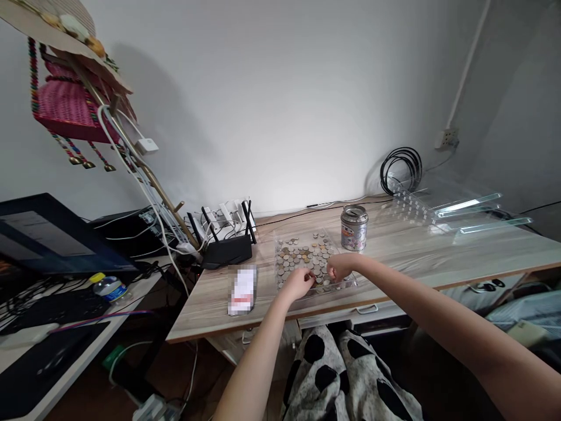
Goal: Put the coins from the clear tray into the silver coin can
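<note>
Many loose coins (302,255) lie spread in a shallow clear plastic tray (276,245) on the wooden desk. My left hand (300,282) is at the tray's near edge, its fingers curled and pinched on a coin at the fingertips. Beside it, my right hand (340,267) reaches over the tray's right part with fingers bent down and closed. What those fingers hold, if anything, is hidden. Just behind my right hand, a patterned metal tin (353,228) stands upright, with an opening in its top.
A blurred white packet (242,290) lies left of the tray, near a black router (228,251). Clear acrylic pieces (468,210) and a coiled black cable (400,169) are at the right rear. A laptop (56,234) and a bottle (108,287) occupy the left table.
</note>
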`<state>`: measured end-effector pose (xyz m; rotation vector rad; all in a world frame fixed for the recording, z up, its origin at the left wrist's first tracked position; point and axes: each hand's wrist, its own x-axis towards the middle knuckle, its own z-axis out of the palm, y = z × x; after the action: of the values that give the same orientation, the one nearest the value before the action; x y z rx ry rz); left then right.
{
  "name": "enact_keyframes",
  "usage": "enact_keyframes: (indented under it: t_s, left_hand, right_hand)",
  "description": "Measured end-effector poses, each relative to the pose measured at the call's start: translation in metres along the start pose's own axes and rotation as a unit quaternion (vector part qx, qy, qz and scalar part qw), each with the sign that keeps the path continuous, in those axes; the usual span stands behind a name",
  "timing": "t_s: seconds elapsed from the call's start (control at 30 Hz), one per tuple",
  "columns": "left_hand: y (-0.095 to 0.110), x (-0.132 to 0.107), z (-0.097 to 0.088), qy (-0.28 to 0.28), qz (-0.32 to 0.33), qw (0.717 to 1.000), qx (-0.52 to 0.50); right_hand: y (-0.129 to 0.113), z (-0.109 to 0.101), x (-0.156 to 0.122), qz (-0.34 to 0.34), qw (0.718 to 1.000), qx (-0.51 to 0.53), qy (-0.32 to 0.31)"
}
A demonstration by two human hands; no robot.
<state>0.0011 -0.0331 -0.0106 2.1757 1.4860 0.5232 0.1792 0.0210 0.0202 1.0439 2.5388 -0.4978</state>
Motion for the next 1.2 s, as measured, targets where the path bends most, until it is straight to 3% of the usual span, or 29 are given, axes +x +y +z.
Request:
enact_keyframes:
  t_s: [0.2,0.4,0.67,0.8,0.87,0.93,1.0,1.07,1.1,1.17,1.2]
  left_hand:
    - [-0.002,0.001,0.003,0.010,0.004,1.000,-0.016]
    - [-0.001,0.000,0.002,0.015,-0.001,1.000,-0.003]
    - [0.000,-0.001,0.001,0.030,-0.001,1.000,-0.007]
    - [-0.002,-0.002,0.000,0.039,-0.011,0.997,-0.068]
    - [-0.003,0.001,-0.002,0.091,-0.024,0.986,-0.135]
    - [-0.004,0.009,-0.006,0.177,-0.054,0.951,-0.246]
    - [-0.003,0.021,-0.012,0.232,-0.106,0.877,-0.408]
    - [0.000,0.036,-0.019,0.185,-0.163,0.778,-0.578]
    - [0.001,0.045,-0.023,0.123,-0.184,0.732,-0.645]
    - [0.002,0.063,-0.029,0.012,-0.195,0.663,-0.722]
    - [0.002,0.072,-0.031,-0.010,-0.195,0.643,-0.741]
  right_hand:
    - [-0.005,0.006,0.007,0.005,0.998,0.017,0.064]
    - [-0.002,0.004,0.007,-0.042,0.990,0.131,-0.016]
    - [-0.010,-0.005,0.019,0.037,0.982,0.152,-0.110]
    - [-0.016,-0.007,0.017,0.032,0.980,0.164,-0.105]
    - [-0.016,-0.007,0.014,0.016,0.982,0.180,-0.058]
    - [-0.014,-0.010,0.013,-0.012,0.975,0.218,0.041]
    - [-0.011,-0.017,0.014,-0.043,0.948,0.280,0.147]
    - [-0.008,-0.027,0.019,-0.065,0.917,0.333,0.209]
    - [-0.006,-0.032,0.022,-0.068,0.909,0.341,0.231]
    - [-0.004,-0.043,0.029,-0.056,0.906,0.311,0.282]
    - [-0.002,-0.047,0.033,-0.044,0.907,0.287,0.303]
